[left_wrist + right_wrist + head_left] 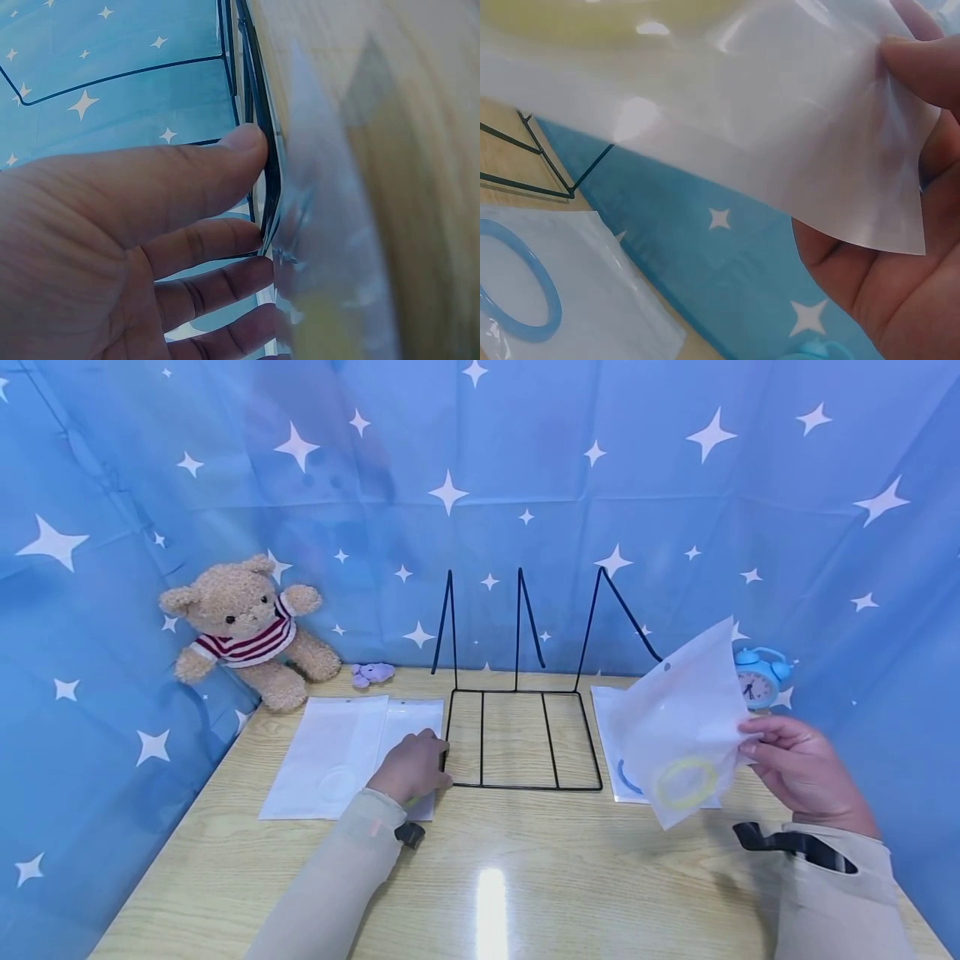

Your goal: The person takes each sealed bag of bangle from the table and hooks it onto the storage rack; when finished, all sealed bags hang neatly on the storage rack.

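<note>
A black wire rack [542, 788] with three upright loops stands in the middle of the table. At its left side my left hand [412, 767] pinches the frame's wire between thumb and fingers, plain in the left wrist view. My right hand [806, 770] holds a frosted white bag [678, 718] by its right edge, lifted and tilted. Through the bag a yellow ring [686, 782] shows. Beneath it lies another frosted bag [592, 277] with a blue ring [549, 300] in it, partly covered in the head view.
Two frosted bags, one with a whitish ring [337, 783], lie overlapping on the left; my left hand is over the right one [408, 718]. A teddy bear [247, 631] and small purple toy [372, 674] sit behind. A blue alarm clock [759, 681] stands back right.
</note>
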Tool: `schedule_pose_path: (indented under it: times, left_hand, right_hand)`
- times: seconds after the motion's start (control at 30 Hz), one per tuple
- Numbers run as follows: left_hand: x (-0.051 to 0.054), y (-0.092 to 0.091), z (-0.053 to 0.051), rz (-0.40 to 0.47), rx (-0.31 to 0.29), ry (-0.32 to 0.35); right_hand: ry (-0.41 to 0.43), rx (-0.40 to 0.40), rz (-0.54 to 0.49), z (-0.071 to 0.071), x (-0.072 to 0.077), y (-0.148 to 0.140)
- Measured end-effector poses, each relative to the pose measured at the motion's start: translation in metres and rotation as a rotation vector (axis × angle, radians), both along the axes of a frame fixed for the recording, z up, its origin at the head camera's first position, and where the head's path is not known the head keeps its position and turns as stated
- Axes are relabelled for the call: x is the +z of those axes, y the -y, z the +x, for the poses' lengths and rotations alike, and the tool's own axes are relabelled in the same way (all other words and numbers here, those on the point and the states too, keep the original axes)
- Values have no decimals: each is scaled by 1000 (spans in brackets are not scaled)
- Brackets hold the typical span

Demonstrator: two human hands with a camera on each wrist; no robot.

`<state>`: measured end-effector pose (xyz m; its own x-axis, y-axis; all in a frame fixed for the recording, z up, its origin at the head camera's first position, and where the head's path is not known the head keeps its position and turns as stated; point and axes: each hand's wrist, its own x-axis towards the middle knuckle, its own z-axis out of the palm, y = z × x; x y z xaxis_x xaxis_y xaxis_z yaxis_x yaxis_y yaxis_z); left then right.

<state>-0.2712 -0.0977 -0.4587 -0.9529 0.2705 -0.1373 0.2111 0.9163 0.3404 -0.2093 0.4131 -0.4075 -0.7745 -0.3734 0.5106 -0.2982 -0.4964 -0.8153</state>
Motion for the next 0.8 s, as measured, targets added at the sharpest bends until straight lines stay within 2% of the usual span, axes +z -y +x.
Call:
schedule_pose_path:
  times: [0.07, 0.27, 0.47, 0.57, 0.8]
  left_hand:
    - [0, 0, 0, -4, -2, -2]
    - [-1, 1, -1, -11, -5, -9]
    - [-1, 1, -1, -11, -8, -13]
    - [-1, 1, -1, -6, -5, -10]
    - [-1, 1, 0, -2, -6, -11]
  right_hand:
    - [3, -11, 9, 0, 1, 1]
    - [27, 63, -50, -3, 0, -1]
    - [33, 81, -16, -3, 3, 0]
    - [39, 51, 6, -2, 3, 1]
    - [58, -137, 155, 1, 3, 2]
